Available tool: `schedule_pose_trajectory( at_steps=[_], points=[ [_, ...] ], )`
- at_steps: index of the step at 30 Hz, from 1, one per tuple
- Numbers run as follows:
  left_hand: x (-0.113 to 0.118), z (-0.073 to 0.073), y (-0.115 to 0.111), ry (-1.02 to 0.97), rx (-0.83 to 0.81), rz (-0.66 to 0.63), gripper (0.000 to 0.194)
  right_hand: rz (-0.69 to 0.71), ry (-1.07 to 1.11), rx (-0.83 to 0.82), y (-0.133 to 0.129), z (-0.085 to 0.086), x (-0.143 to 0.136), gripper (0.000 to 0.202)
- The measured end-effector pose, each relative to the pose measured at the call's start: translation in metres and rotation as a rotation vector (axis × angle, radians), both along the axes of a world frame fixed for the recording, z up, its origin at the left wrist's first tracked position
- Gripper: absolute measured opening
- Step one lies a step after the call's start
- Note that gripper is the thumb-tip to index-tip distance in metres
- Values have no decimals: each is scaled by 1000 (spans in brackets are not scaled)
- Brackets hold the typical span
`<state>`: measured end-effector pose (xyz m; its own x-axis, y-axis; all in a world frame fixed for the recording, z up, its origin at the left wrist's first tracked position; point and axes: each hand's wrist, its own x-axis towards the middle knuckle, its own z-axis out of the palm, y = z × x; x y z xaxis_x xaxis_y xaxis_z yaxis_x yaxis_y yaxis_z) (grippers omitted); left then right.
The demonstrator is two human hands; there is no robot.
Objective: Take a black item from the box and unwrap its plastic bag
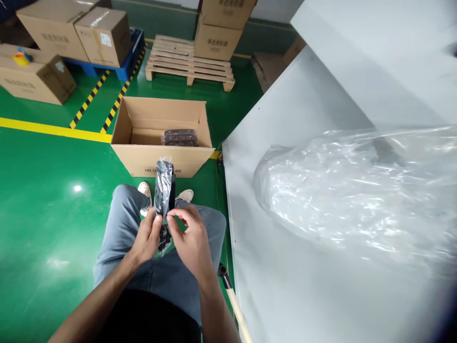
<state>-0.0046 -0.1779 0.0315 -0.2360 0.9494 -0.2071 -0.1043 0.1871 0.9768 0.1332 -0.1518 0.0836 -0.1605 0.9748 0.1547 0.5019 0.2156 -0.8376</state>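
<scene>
A black oblong part in a clear plastic bag [164, 188] stands upright over my lap. My left hand [147, 238] grips its lower end from the left. My right hand [191, 238] pinches the bag's bottom edge from the right, fingers curled on the plastic. Both hands sit above my knees in grey jeans. On the floor ahead is an open cardboard box [143, 157], and a dark wrapped bundle [179, 137] lies inside it at the back right.
A grey table [285, 267] fills the right side, with a heap of clear plastic film [357, 190] on it. A wooden pallet [189, 62], stacked cartons [71, 33] and yellow floor lines [43, 128] lie farther off. A wooden-handled tool [232, 295] leans by the table.
</scene>
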Motion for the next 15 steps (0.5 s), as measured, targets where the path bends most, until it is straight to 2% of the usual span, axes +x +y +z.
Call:
schedule_pose_trajectory(
  at_steps=[4, 7, 12, 15],
  points=[
    [1, 0, 1, 123, 17, 5, 24, 56, 33, 1, -4, 1, 0, 11],
    [5, 1, 3, 159, 34, 24, 24, 31, 31, -18, -9, -2, -5, 14],
    [8, 1, 4, 156, 16, 60, 35, 4, 114, -99, -10, -7, -3, 17],
    [6, 1, 4, 180, 18, 56, 39, 75, 111, -126, -6, -6, 4, 13]
  ],
)
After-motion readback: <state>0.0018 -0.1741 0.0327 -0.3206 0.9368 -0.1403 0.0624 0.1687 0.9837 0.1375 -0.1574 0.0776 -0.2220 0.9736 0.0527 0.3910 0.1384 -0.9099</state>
